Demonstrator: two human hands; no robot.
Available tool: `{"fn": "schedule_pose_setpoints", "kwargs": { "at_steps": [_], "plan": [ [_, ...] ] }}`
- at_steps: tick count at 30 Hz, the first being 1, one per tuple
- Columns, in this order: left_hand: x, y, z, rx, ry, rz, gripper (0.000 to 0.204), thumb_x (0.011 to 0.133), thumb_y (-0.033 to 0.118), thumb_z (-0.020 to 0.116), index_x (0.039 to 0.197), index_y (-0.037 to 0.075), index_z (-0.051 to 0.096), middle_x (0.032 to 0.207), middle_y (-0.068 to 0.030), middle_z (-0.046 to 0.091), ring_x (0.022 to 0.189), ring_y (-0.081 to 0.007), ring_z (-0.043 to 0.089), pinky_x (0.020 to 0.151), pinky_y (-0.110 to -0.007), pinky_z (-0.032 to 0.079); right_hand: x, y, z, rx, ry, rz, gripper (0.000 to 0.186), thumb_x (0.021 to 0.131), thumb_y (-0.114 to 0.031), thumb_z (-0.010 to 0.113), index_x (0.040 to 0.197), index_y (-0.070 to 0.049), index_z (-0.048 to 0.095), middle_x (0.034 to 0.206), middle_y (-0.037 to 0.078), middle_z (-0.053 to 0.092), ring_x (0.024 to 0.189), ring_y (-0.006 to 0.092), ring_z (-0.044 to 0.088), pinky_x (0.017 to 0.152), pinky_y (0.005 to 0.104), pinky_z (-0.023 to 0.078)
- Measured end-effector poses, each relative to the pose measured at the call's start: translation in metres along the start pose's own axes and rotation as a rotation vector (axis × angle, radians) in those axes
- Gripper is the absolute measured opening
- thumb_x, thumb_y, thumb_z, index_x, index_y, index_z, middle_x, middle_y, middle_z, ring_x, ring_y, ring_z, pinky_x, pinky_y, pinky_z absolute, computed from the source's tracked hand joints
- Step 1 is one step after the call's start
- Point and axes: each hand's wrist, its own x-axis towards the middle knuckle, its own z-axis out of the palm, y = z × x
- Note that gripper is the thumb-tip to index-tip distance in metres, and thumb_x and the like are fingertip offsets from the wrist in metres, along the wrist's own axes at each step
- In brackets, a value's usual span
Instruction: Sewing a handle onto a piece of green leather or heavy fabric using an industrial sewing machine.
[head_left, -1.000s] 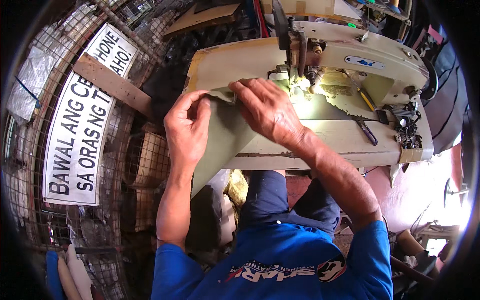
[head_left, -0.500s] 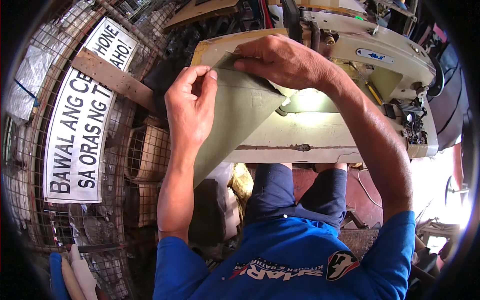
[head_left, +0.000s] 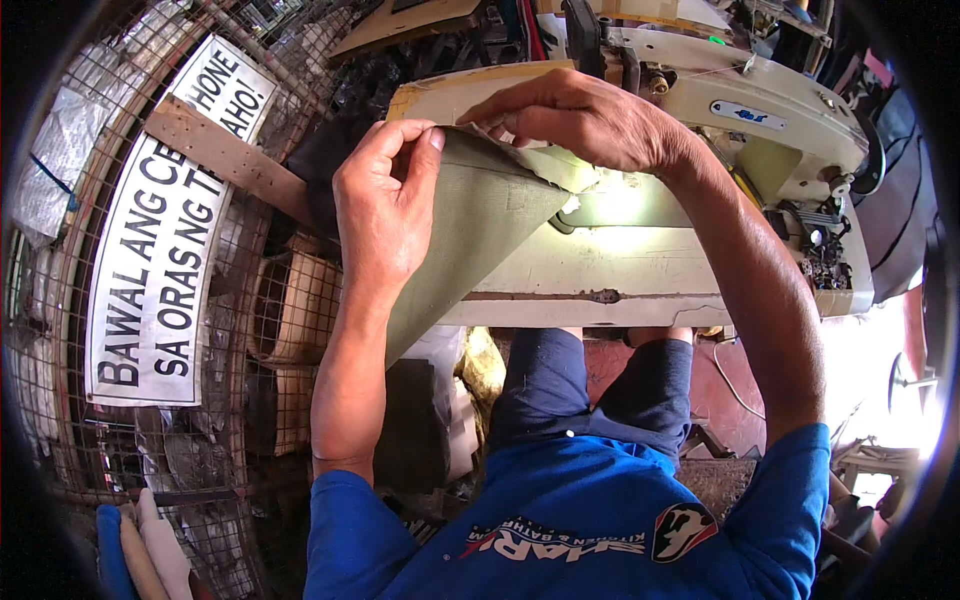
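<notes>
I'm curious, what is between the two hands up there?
In the head view, the top edge of the olive-green fabric piece spans between the left hand and right hand; both pinch it.

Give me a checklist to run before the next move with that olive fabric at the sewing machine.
1. Left hand pinches the edge of the olive fabric: ok.
2. Right hand grips the same upper edge: ok.
3. Fabric lies flat on the machine bed: not ok, it is lifted and hangs off the left end.
4. Fabric is under the needle: cannot tell, the right hand hides that spot.
5. Work light is on over the bed: ok.
6. Sewing machine has thread in place: cannot tell.
</notes>
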Motion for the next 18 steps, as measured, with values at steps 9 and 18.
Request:
{"fn": "schedule_pose_setpoints", "kwargs": {
  "at_steps": [9, 18],
  "plan": [
    [-0.004, -0.001, 0.0, -0.035, -0.038, 0.088, 0.008, 0.096, 0.004, 0.06, 0.097, -0.003, 0.064, 0.082, -0.0038, 0.06, 0.073, -0.0078, 0.052, 0.066, -0.024, 0.044, 0.009, -0.001, 0.006, 0.168, -0.017, -0.009, 0.03, 0.091, -0.02, 0.067, 0.111, 0.003, 0.068, 0.098, 0.011, 0.072, 0.093, 0.0148, 0.066, 0.088, 0.03, 0.051],
    [-0.008, 0.021, -0.002, -0.239, -0.049, -0.167, 0.015, 0.095, 0.009, 0.063, 0.097, -0.006, 0.063, 0.08, -0.0054, 0.06, 0.073, -0.0078, 0.051, 0.065, -0.024, 0.044, 0.0, -0.012, 0.012, 0.035, 0.122, -0.052, 0.021, 0.088, -0.017, 0.069, 0.1, 0.001, 0.071, 0.087, 0.013, 0.072, 0.08, 0.0169, 0.068, 0.074, 0.031, 0.053]
  ]
}}
